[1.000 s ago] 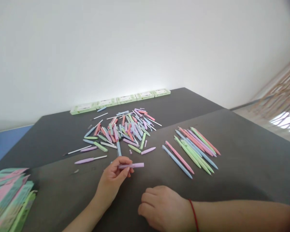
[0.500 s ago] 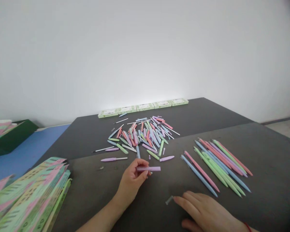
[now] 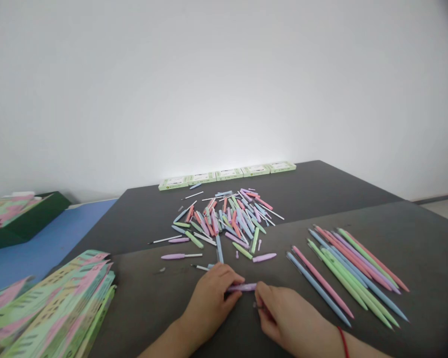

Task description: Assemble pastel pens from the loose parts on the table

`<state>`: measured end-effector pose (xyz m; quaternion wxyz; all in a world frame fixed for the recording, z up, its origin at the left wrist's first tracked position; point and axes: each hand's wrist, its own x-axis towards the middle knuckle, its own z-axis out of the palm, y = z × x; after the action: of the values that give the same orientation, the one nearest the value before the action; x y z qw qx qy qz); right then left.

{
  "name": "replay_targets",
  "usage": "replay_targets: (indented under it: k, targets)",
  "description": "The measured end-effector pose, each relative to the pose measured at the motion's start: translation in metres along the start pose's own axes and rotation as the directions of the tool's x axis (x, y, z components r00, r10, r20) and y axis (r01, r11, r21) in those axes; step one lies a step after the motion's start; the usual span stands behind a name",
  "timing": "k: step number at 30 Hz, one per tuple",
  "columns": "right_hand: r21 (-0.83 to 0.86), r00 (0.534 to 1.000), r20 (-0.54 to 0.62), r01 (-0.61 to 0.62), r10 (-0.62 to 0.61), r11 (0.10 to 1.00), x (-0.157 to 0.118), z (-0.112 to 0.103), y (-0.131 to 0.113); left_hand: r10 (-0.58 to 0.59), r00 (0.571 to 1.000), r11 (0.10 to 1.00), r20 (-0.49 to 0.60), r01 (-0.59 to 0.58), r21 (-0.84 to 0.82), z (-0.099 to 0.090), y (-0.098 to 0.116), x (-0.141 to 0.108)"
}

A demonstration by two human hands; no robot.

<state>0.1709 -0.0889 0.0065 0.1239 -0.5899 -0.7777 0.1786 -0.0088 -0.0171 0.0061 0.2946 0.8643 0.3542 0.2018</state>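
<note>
Dark table (image 3: 157, 313), pen parts (image 3: 229, 216), assembled pens (image 3: 353, 276), flat boxes (image 3: 229, 174)

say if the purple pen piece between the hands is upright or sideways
Sideways: the purple pen piece runs roughly level across the picture, spanning the gap between the left hand and the right hand.

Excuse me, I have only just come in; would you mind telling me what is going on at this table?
A person is handling a purple pen part, with the left hand gripping one end and the fingers of the right hand closed at the other. Ahead lies a heap of loose pen parts. Whole-looking pens lie side by side to the right, printed packaging is at the left, and flat boxes line the far edge.
</note>
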Motion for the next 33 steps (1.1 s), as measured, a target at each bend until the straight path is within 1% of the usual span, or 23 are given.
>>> replay_targets:
  k: [2,3,4,5,6,7,8,9,10,12,14,18,22,26,30,33]
  targets:
    - [0.218,0.999,-0.012,-0.048,0.051,0.975,0.003,-0.004,0.005,0.032,0.999,0.994,0.0,-0.032,0.109,0.001,0.003,-0.001]
    - [0.353,0.997,0.003,-0.073,0.077,0.933,0.004,-0.005,0.007,0.022,1.0,0.993,-0.011,-0.021,0.119,0.001,0.004,-0.002]
    - [0.492,0.994,0.03,-0.103,0.101,0.865,0.005,-0.007,0.009,-0.008,1.0,0.996,-0.022,0.01,0.091,0.001,0.005,-0.002]
    - [0.621,0.991,0.059,-0.128,0.117,0.774,0.007,-0.009,0.01,-0.052,0.998,0.998,-0.028,0.053,0.022,0.002,0.005,-0.002]
    - [0.726,0.989,0.075,-0.143,0.129,0.673,0.01,-0.012,0.011,-0.1,0.995,0.992,-0.027,0.098,-0.082,0.002,0.006,-0.002]
    - [0.802,0.988,0.069,-0.139,0.14,0.581,0.012,-0.015,0.011,-0.141,0.99,0.97,-0.017,0.135,-0.202,0.002,0.006,-0.003]
    - [0.85,0.988,0.041,-0.113,0.15,0.515,0.015,-0.018,0.011,-0.166,0.986,0.934,-0.003,0.157,-0.32,0.002,0.006,-0.003]
    - [0.875,0.988,-0.004,-0.07,0.153,0.479,0.018,-0.022,0.01,-0.171,0.985,0.893,0.014,0.161,-0.421,0.003,0.006,-0.003]
    - [0.884,0.987,-0.053,-0.025,0.152,0.467,0.02,-0.025,0.008,-0.161,0.987,0.855,0.03,0.154,-0.495,0.003,0.006,-0.003]
    - [0.868,0.982,-0.123,0.037,0.143,0.495,0.024,-0.033,0.004,-0.13,0.99,0.812,0.049,0.135,-0.568,0.004,0.007,-0.004]
    - [0.82,0.979,-0.171,0.078,0.113,0.567,0.025,-0.038,0.0,-0.099,0.994,0.81,0.056,0.113,-0.575,0.005,0.008,-0.005]
    - [0.674,0.977,-0.215,0.137,0.015,0.726,0.023,-0.038,-0.006,-0.071,0.997,0.861,0.016,0.069,-0.503,0.005,0.006,-0.006]
    - [0.549,0.972,-0.229,0.17,-0.048,0.818,0.02,-0.034,-0.006,-0.051,0.999,0.907,-0.017,0.039,-0.42,0.007,0.003,-0.007]
    - [0.516,0.975,-0.197,0.189,-0.099,0.836,0.019,-0.036,-0.008,-0.04,0.999,0.917,-0.011,0.032,-0.398,0.009,0.001,-0.009]
    - [0.544,0.982,-0.168,0.162,-0.082,0.823,0.018,-0.035,-0.01,-0.057,0.998,0.911,-0.013,0.046,-0.411,0.01,0.002,-0.01]
    - [0.542,0.981,-0.18,0.159,-0.07,0.826,0.016,-0.035,-0.009,-0.048,0.999,0.9,-0.02,0.034,-0.434,0.006,0.005,-0.009]
